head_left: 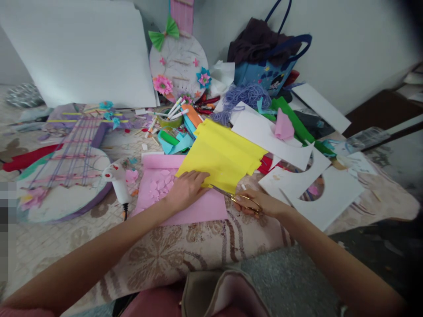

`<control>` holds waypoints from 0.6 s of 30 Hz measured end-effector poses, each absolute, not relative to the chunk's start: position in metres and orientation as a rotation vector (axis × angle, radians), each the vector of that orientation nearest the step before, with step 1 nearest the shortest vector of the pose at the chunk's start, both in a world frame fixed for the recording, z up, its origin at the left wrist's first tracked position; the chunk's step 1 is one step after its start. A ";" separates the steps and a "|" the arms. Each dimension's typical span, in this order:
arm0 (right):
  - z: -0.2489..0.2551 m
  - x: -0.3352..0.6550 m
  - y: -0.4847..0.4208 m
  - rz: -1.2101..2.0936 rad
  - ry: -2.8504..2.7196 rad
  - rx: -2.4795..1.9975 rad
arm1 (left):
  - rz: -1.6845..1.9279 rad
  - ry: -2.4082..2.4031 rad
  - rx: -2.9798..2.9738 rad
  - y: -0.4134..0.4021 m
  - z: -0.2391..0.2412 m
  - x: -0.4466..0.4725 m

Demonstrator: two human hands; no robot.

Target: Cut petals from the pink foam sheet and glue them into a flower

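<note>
My left hand point(185, 188) lies flat, fingers stretched, on the near corner of a folded yellow paper sheet point(224, 152) that overlaps a pink sheet point(194, 207). Small pink petal cut-outs point(161, 182) sit on the pink sheet beside that hand. My right hand point(259, 203) is closed on the handles of gold scissors point(236, 198), whose blades point left to the yellow sheet's lower edge. Both sheets rest on a patterned beige cloth point(185, 251).
A white glue gun point(117, 178) stands left of the pink sheet. White card with round cut-outs point(327, 193) lies to the right. Behind are markers in a cup point(170, 115), green and blue paper, purple yarn point(243, 97), a blue bag point(269, 72), decorated boards and a large white board point(79, 53).
</note>
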State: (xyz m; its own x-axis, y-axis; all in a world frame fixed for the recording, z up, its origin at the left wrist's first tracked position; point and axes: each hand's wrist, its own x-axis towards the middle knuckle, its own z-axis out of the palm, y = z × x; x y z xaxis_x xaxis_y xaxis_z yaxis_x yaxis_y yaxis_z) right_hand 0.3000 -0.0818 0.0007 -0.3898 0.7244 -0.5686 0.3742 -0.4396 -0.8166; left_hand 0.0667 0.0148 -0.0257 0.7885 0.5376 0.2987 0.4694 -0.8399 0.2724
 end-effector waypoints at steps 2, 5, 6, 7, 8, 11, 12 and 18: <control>0.001 0.300 -0.082 1.909 -1.495 -1.558 | 0.461 0.786 2.830 0.017 -0.023 0.069; 0.002 0.302 -0.085 1.933 -1.491 -1.574 | 0.355 0.764 2.869 0.020 -0.018 0.071; 0.002 0.303 -0.086 1.944 -1.494 -1.582 | 0.340 0.761 2.873 0.020 -0.017 0.072; 0.003 0.303 -0.088 1.950 -1.514 -1.594 | 0.328 0.756 2.875 0.021 -0.016 0.073; 0.005 0.304 -0.090 1.939 -1.559 -1.614 | 0.316 0.745 2.878 0.022 -0.015 0.073; 0.012 0.304 -0.095 1.636 -1.913 -1.728 | 0.283 0.651 2.897 0.023 -0.013 0.076; 0.015 0.304 -0.098 1.423 -2.074 -1.780 | 0.279 0.604 2.905 0.023 -0.013 0.077; 0.022 0.302 -0.109 0.423 -2.503 -2.139 | 0.325 0.503 2.788 0.027 -0.014 0.084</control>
State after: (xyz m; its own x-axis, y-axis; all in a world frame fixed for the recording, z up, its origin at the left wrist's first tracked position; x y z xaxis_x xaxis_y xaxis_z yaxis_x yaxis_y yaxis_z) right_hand 0.3023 -0.1087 0.0219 -0.1606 0.9415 -0.2963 0.9866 0.1442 -0.0767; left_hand 0.0839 0.0267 -0.0139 0.9135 0.3705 0.1680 0.3053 -0.8972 0.3190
